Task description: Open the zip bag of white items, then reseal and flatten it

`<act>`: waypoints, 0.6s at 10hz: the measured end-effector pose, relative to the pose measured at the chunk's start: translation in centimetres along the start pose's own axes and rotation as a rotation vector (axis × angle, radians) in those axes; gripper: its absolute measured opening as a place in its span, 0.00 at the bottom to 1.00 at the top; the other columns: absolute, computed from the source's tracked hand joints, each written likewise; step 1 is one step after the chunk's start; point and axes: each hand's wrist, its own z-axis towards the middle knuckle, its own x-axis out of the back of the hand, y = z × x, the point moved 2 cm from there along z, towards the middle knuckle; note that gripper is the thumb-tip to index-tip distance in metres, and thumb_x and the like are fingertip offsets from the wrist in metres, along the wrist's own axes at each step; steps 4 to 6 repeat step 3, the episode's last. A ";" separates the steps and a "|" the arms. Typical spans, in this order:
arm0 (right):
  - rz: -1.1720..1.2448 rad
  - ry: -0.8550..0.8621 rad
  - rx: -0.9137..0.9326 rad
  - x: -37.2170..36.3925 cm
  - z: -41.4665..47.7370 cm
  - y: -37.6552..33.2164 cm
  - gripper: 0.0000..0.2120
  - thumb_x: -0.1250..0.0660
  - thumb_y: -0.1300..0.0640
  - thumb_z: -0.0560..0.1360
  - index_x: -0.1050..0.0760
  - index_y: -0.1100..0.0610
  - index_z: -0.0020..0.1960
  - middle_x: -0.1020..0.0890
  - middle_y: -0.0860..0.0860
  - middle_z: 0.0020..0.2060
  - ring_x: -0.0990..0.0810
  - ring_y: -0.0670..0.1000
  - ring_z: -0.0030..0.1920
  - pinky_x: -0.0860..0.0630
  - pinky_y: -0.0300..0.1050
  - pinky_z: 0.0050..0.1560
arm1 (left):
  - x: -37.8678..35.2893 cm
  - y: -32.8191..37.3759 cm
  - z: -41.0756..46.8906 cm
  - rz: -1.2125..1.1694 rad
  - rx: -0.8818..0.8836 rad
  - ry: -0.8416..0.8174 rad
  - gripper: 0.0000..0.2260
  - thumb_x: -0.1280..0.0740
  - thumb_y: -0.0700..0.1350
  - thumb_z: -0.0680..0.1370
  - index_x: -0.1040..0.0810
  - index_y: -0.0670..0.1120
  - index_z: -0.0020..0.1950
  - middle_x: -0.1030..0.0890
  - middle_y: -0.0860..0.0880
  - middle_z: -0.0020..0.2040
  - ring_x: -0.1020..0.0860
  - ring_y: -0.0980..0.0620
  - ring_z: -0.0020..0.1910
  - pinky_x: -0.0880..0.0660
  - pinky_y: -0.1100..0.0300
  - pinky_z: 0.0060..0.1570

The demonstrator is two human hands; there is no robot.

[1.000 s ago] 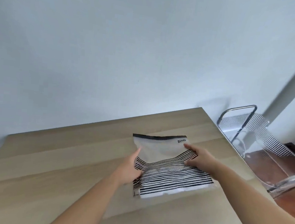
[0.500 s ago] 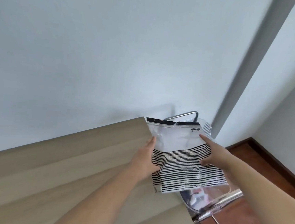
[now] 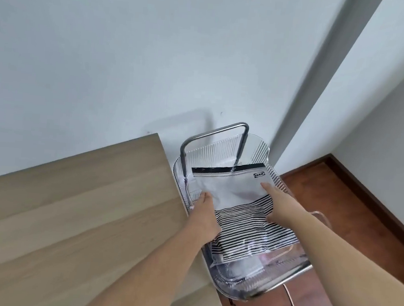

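The zip bag (image 3: 239,192) is white and translucent, with a black zip strip along its far edge and black stripes over its near half. It is held flat over the seat of a clear plastic chair (image 3: 245,283), to the right of the wooden table (image 3: 68,214). My left hand (image 3: 203,220) grips the bag's left edge. My right hand (image 3: 280,206) holds its right side, fingers spread on top and pointing at the zip end. The white contents show only as a pale mass inside.
The chair has a metal tube backrest frame (image 3: 212,139) against the white wall. A thin cable (image 3: 291,304) runs over the reddish wood floor (image 3: 360,227) to the right. A wall corner and dark skirting stand beyond the chair.
Both hands carried the bag off the table to the right, and it is now over the clear chair's seat. The view swung right with them.
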 end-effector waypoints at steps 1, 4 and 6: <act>-0.064 0.012 -0.023 -0.4 0.2 0.4 0.46 0.28 0.62 0.67 0.50 0.46 0.76 0.41 0.50 0.76 0.30 0.58 0.68 0.25 0.54 0.61 | 0.2 0.5 0.1 0.058 0.083 -0.113 0.41 0.29 0.42 0.72 0.53 0.39 0.75 0.45 0.38 0.76 0.38 0.42 0.72 0.35 0.57 0.64; -0.153 0.250 -0.034 1.6 -0.4 -1.6 0.32 0.35 0.61 0.73 0.41 0.48 0.73 0.27 0.55 0.65 0.27 0.59 0.62 0.29 0.55 0.60 | 2.5 0.6 -1.8 0.064 0.017 -0.065 0.33 0.32 0.45 0.74 0.45 0.41 0.74 0.36 0.41 0.71 0.34 0.45 0.68 0.33 0.57 0.62; -0.153 0.250 -0.034 1.6 -0.4 -1.6 0.32 0.35 0.61 0.73 0.41 0.48 0.73 0.27 0.55 0.65 0.27 0.59 0.62 0.29 0.55 0.60 | 2.5 0.6 -1.8 0.064 0.017 -0.065 0.33 0.32 0.45 0.74 0.45 0.41 0.74 0.36 0.41 0.71 0.34 0.45 0.68 0.33 0.57 0.62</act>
